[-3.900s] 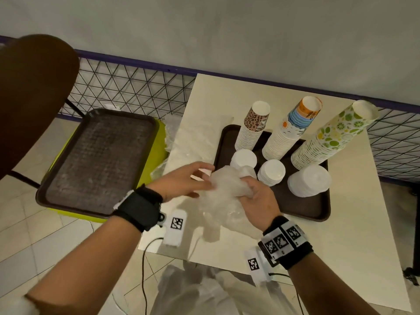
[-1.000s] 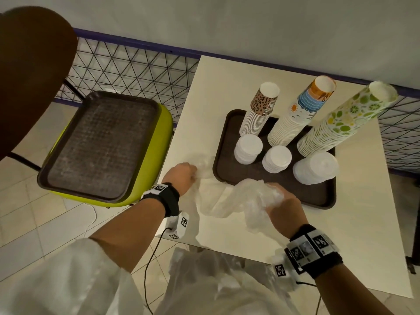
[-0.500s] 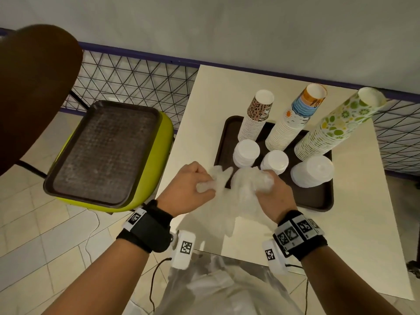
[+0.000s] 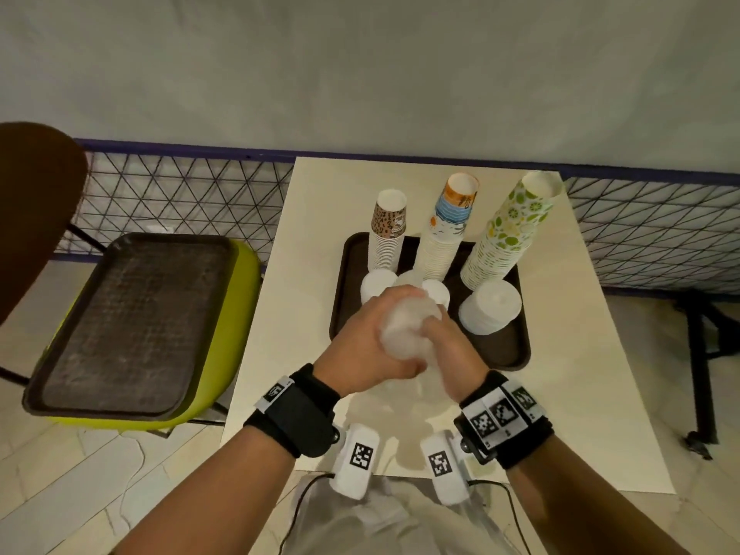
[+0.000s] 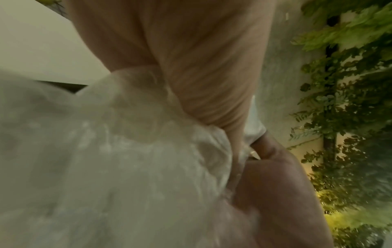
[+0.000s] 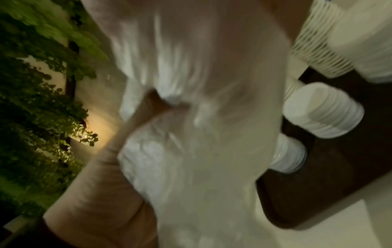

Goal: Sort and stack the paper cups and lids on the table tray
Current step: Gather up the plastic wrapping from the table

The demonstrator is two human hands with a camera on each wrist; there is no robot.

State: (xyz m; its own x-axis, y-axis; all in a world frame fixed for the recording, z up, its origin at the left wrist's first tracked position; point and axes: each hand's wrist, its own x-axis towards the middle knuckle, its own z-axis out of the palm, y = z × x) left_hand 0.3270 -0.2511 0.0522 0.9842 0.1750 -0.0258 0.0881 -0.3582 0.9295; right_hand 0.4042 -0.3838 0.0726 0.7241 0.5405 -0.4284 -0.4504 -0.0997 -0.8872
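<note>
We have the wrap (image 4: 404,334) balled between left hand (image 4: 368,346) and right hand (image 4: 452,350), fingers curled tight around it, above the tray (image 4: 516,354) where cups (image 4: 444,242) and lids (image 4: 490,312) stand sorted. We should compress it without nudging the stacks.

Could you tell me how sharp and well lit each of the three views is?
Head view: evenly lit and sharp, edges bowed by the wide lens. Left wrist view: dim, the plastic bag soft. Right wrist view: dim and motion-smeared, though the lid stacks stay readable.
</note>
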